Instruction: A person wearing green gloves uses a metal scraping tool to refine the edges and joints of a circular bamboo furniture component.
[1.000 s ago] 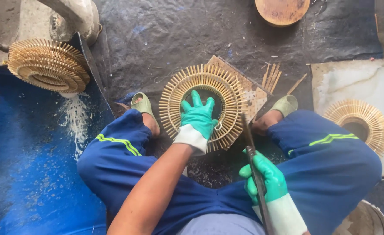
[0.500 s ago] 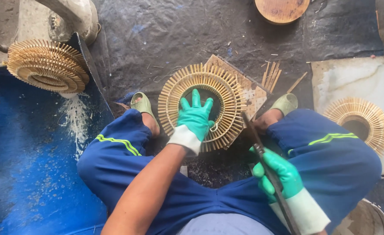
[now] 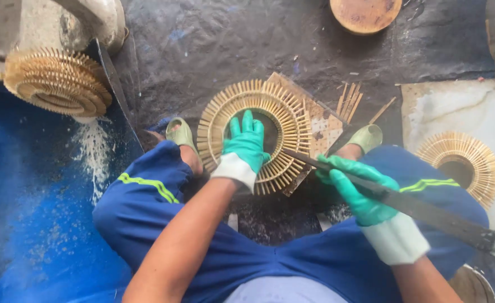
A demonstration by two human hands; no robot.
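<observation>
Your left hand (image 3: 246,145) pressed flat on the bamboo ring (image 3: 254,134); your right hand (image 3: 359,188) gripped a long blade (image 3: 404,205) just right of it.

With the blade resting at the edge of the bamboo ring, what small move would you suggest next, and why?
Probably a short, controlled push of the long blade in the right hand along the ring's lower right rim. Its tip already meets the sticks there, and the left hand presses the ring flat, clear of the edge.

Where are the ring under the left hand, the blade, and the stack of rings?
ring (image 3: 292,120), head view, right side of its slats
blade (image 3: 427,210), head view, mid-length
stack of rings (image 3: 56,84), head view, top ring
</observation>
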